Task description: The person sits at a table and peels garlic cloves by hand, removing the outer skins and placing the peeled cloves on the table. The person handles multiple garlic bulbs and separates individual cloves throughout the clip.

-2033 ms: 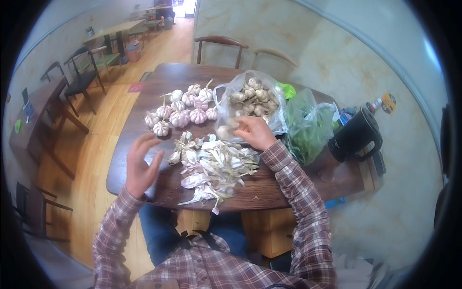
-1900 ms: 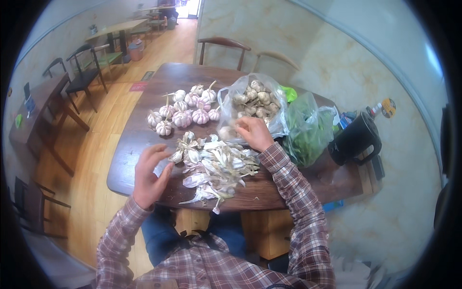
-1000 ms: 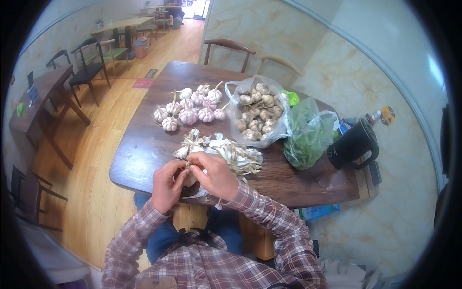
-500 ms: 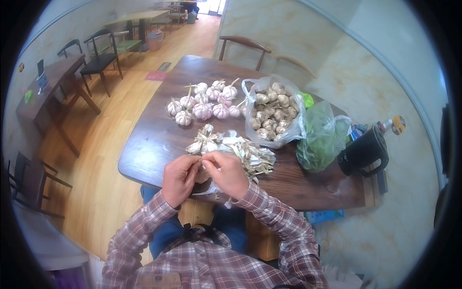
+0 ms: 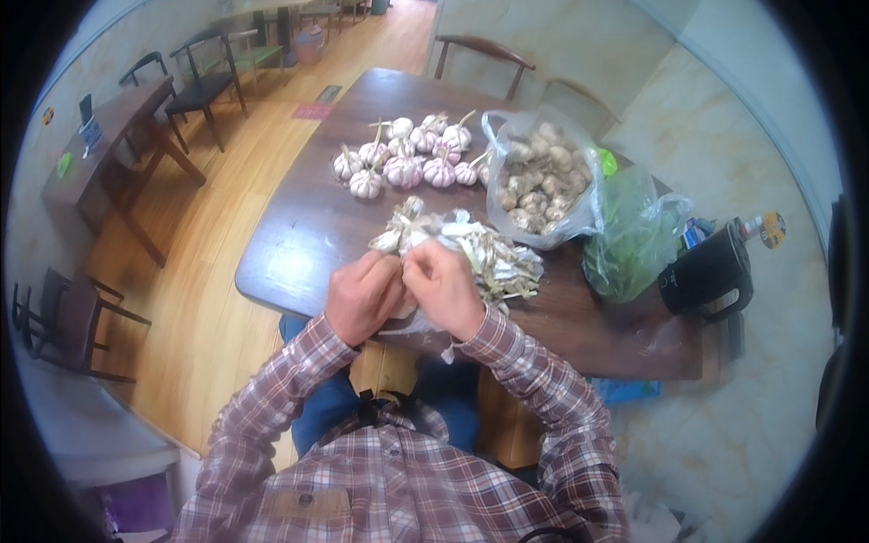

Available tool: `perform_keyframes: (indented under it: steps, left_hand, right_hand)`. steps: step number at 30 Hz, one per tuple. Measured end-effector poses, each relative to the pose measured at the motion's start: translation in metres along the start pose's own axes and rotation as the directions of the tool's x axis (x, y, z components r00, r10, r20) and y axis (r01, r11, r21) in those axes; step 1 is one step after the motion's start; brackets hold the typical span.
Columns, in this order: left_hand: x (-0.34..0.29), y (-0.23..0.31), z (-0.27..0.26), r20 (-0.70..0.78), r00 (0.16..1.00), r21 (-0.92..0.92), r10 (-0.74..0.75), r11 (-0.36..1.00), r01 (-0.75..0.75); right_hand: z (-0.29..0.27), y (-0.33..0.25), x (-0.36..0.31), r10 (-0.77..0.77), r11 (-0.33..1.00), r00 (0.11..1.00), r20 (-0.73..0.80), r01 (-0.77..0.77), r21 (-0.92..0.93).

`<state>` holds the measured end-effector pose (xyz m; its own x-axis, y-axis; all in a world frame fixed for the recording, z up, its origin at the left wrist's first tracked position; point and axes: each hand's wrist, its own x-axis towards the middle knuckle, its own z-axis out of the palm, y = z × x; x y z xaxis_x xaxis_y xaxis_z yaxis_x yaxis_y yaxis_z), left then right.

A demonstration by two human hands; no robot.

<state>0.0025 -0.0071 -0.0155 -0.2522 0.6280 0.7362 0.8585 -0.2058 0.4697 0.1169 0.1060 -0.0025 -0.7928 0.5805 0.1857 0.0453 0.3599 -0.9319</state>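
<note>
1. Pressing close together near the front edge of the dark brown wooden table (image 5: pixel 299 244), the two bare hands meet over one tan-pink, rounded garlic bulb (image 5: pixel 404 308), mostly hidden beneath the fingers.
2. The left hand (image 5: pixel 364 294) curls around the bulb from its side. The right hand (image 5: pixel 448 290) has thumb and forefinger pinched at the bulb's top; whether they grip skin or stem, I cannot tell.
3. Done, judging by their clean look: about a dozen white-and-purple garlic bulbs (image 5: pixel 404 172), some with stalks on, grouped on the far left part of the table.
4. Left over from such work, it seems: a loose heap of papery white and beige garlic skins (image 5: pixel 507 262), just beyond the hands and partly covered by them.
5. Remaining, as far as shows: many dull, brownish garlic bulbs (image 5: pixel 549 176) in an open, translucent white plastic bag (image 5: pixel 596 213), behind the heap. They look uncleaned and seem to outnumber the clean group, so the work appears well short of finished.
6. Apart from this, a clear plastic bag of green leaves (image 5: pixel 620 258) and a black electric kettle (image 5: pixel 709 271) stand at the right.
</note>
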Motion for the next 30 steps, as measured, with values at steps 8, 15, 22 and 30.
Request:
perform_keyframes:
  steps: [8,15,22,30]
  left_hand:
    - [-0.002,0.002,-0.001,-0.156,0.981,0.037,0.115,0.993,-0.111]
    - [0.003,0.018,0.0,-0.123,0.88,-0.709,-0.459,0.661,0.246]
    - [0.001,0.006,-0.007,0.215,0.849,-0.962,-0.482,0.046,0.27]
    - [-0.003,0.001,-0.024,0.147,0.727,-0.963,-0.67,0.07,0.259]
  right_hand:
    - [-0.001,-0.009,0.009,0.26,0.913,0.96,0.103,-0.279,0.298]
    - [-0.02,-0.005,0.018,0.209,0.873,0.978,0.027,-0.199,0.445]
    - [-0.044,-0.029,0.014,0.122,0.576,0.961,0.248,-0.272,0.771]
    - [-0.066,-0.011,0.007,0.238,0.618,0.965,0.107,-0.236,0.75]
